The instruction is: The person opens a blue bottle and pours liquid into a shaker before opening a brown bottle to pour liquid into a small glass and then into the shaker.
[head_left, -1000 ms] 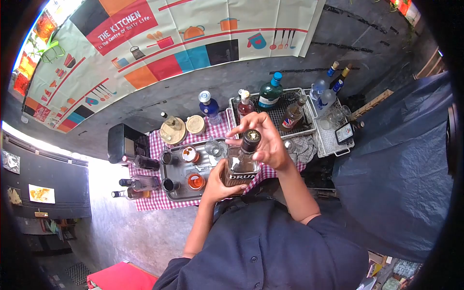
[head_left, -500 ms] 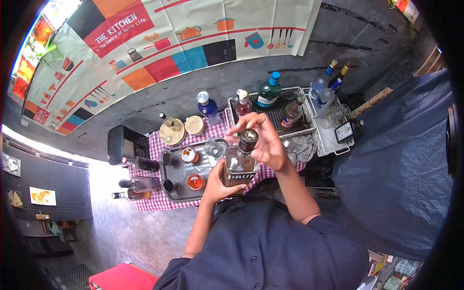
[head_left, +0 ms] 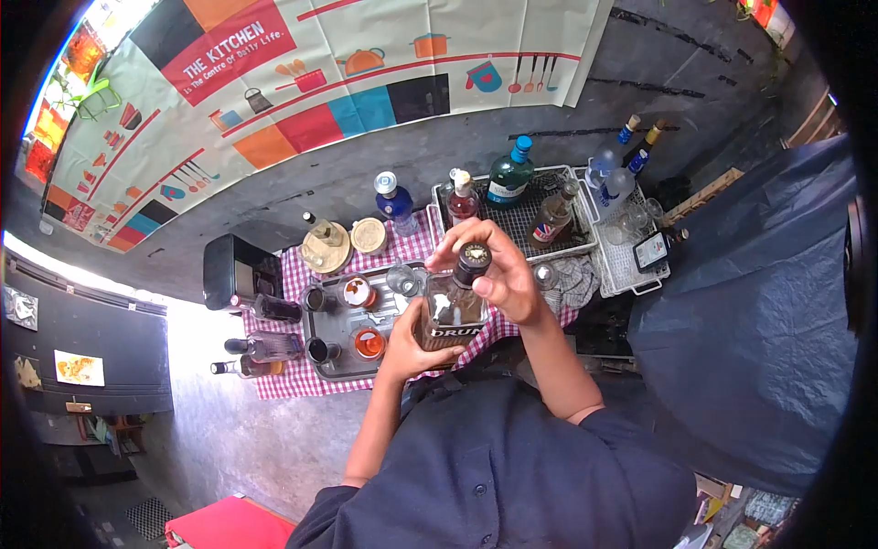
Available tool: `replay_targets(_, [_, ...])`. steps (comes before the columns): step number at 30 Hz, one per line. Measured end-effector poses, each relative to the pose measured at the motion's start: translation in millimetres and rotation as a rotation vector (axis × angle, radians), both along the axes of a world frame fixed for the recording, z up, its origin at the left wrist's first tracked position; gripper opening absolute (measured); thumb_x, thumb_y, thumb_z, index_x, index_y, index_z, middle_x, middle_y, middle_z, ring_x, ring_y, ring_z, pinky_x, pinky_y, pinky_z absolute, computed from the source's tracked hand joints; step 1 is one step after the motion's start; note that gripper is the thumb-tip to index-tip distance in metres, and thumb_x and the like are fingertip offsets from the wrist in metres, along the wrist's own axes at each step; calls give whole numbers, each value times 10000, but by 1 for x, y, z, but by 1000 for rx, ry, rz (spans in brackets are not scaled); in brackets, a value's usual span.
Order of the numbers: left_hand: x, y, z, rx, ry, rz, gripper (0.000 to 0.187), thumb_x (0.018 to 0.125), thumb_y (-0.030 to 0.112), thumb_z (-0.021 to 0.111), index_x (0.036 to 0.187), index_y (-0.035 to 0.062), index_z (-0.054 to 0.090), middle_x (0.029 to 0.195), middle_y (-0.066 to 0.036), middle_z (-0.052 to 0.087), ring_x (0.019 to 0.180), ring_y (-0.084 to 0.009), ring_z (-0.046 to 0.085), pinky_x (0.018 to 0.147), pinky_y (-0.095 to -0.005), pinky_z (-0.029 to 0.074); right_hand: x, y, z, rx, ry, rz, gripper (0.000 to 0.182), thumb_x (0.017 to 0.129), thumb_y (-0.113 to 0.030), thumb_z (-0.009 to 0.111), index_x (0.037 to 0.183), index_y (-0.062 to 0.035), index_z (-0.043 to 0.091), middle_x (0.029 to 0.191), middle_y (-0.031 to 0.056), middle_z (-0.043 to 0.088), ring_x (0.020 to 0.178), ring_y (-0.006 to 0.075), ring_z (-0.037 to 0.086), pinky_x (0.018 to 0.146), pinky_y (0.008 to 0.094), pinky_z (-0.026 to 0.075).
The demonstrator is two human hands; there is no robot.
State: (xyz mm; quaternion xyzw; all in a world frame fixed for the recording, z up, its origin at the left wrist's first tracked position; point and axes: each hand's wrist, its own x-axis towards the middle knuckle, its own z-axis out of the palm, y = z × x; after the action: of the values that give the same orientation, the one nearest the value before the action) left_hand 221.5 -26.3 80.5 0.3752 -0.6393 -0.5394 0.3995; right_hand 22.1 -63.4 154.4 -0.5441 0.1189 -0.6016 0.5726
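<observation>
A square clear liquor bottle [head_left: 450, 311] with a dark label reading "DRUM" stands upright in front of my chest. My left hand [head_left: 413, 346] is wrapped round its lower body from the left. At the top, my right hand [head_left: 503, 274] curls its fingers and thumb about the dark bottle cap [head_left: 474, 256]; the far fingertips are partly hidden. Behind the bottle lies a grey tray [head_left: 352, 372], holding a glass with orange-red drink [head_left: 369, 344], another drink with a pale top [head_left: 358, 293], dark cups [head_left: 320, 351] and a clear glass [head_left: 402, 278].
A checked cloth [head_left: 274, 384] covers the table. Several bottles stand in a white wire basket [head_left: 572, 252] at the back right, beside a second rack [head_left: 631, 284]. A blue bottle [head_left: 393, 201], a black box [head_left: 240, 274] and bottles lying on their sides [head_left: 265, 348] are around the tray.
My right hand's fingers have drawn in closer round the cap, and its thumb has come against the neck area. My left hand still holds the bottle in nearly the same spot.
</observation>
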Motion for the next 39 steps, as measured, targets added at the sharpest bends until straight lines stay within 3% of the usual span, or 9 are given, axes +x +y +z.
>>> replay_targets(11, [-3,-2,7,16,-14,-17,636,619,181,923,1118,-4,574,995,-76,673,944,-137,633,872,-308,500,3,4,-4,64,-89,-30,457,842,-145,769,1125,-51,423,1149,98,474,1209,252,556,1068,436,448])
replay_targets(14, [-5,-1,8,30,19,-6,629,620,182,923,1111,0,575,998,-74,674,942,-136,633,868,-306,501,1,6,4,101,-47,-72,504,822,-236,794,1095,-67,406,1094,105,498,1131,288,604,1002,456,504])
replay_targets(17, [-4,-2,5,-1,-21,-10,637,620,185,924,1120,-1,578,1005,-76,677,943,-137,634,872,-308,501,-2,3,5,-7,-9,-69,450,842,-132,766,1135,-49,434,1151,94,477,1207,248,555,1071,415,441])
replay_targets(20, [-7,0,11,15,-11,2,649,620,188,926,1134,-3,579,1011,-78,678,949,-138,635,876,-309,502,3,2,1,-21,-150,-73,459,838,-143,770,1154,-37,453,1154,93,483,1200,244,556,1066,409,441])
replay_targets(23, [-6,0,10,17,-42,-12,666,619,192,927,1151,-4,578,1013,-78,679,952,-140,637,880,-310,503,-1,2,-6,27,-80,-65,470,829,-142,780,1160,-30,466,1152,91,484,1193,241,558,1065,413,439])
replay_targets(26, [-8,0,11,-3,-14,3,667,621,191,927,1157,-2,579,1025,-80,677,952,-141,636,881,-310,502,-1,4,-1,65,-26,-121,473,827,-272,770,1103,-48,459,1127,121,526,1105,272,614,974,445,505])
replay_targets(32, [-9,0,8,16,11,6,669,626,179,924,1167,-4,575,1035,-79,670,960,-148,632,892,-312,499,-6,0,7,-26,64,-154,611,840,-413,709,1240,-27,454,1198,152,534,1150,292,596,962,421,490])
replay_targets(36, [-8,0,10,17,16,12,670,626,183,925,1166,-5,573,1036,-81,666,971,-150,628,899,-314,495,0,-3,3,-15,-102,-50,555,796,-196,797,1185,-69,423,1189,108,466,1233,285,533,1083,455,415])
replay_targets(39, [-4,1,13,16,-14,13,671,626,192,926,1161,-5,573,1040,-86,664,975,-150,626,897,-315,495,3,-2,-2,42,-70,-46,549,788,-174,812,1153,-80,413,1177,96,446,1223,286,547,1078,450,424])
